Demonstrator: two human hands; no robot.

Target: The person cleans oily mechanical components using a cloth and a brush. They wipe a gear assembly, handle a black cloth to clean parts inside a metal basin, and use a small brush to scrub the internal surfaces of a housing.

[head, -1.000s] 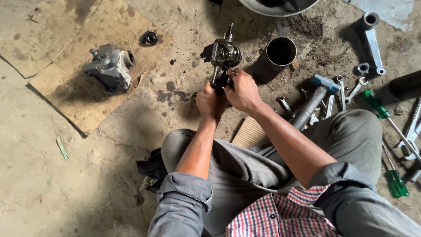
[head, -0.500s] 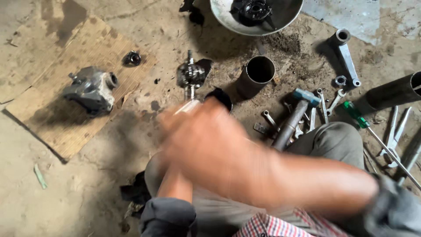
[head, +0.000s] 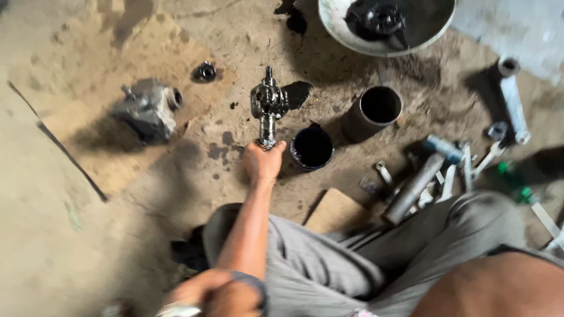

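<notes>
L hand gripping shaft assy upright on floor.
Fingers clenched round lower shaft end; dark cup just beside. R hand blurred at bottom edge, grip state indeterminate.

Shiny silver-grey on the metal shaft, with dark oily patches. Black inside the small round cup and the steel pipe, rusty brown-grey outside. Pale grey bowl holding a black part. Dull grey housing on tan cardboard. Plain grey trousers. Green on the screwdriver handle, blurred. Blue-grey head on the hammer. Sandy brown floor, spotted with dark stains.
</notes>
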